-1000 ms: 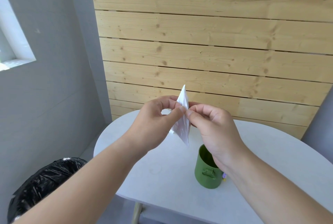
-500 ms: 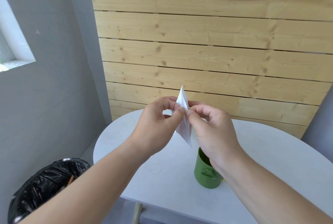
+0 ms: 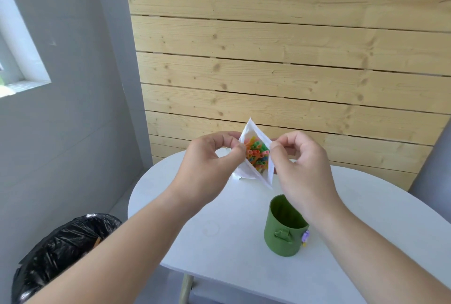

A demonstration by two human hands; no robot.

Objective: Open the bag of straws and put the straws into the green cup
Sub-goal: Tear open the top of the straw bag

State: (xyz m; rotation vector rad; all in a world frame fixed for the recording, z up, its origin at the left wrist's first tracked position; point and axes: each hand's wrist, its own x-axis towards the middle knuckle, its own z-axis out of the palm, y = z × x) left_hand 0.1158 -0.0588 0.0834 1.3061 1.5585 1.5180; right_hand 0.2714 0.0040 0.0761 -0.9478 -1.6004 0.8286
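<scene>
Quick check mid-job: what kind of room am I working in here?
Likely a small indoor nook, home or break room. A white table sits by a pine plank wall, a window is in the grey wall, a black-lined bin stands beside.

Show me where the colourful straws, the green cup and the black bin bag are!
straws [image 3: 256, 154], head view, on their bright open ends.
green cup [image 3: 280, 246], head view, on its outer front wall.
black bin bag [image 3: 61, 250], head view, on its crinkled shiny plastic.
</scene>
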